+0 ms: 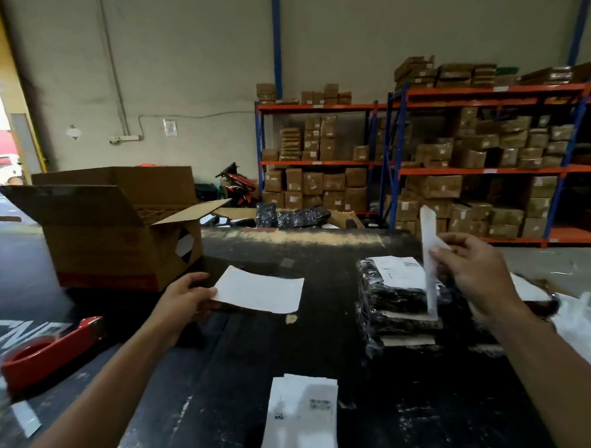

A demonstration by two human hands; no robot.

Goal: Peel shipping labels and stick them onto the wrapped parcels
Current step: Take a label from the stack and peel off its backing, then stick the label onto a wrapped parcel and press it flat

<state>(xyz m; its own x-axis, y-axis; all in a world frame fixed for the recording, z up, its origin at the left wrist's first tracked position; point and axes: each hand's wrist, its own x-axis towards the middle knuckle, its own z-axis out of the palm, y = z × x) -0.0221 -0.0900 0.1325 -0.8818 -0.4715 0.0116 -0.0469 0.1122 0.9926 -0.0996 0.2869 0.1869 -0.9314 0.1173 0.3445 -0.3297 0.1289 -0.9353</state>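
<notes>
Hands (184,298) (476,271) pinch paper sheets beside open cardboard box (116,228), contents hidden.

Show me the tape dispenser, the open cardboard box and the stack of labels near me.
Tape dispenser (49,351): head view, on its red body.
Cardboard box (115,245): head view, on its front wall.
Stack of labels (302,423): head view, on the middle of the top sheet.
</notes>
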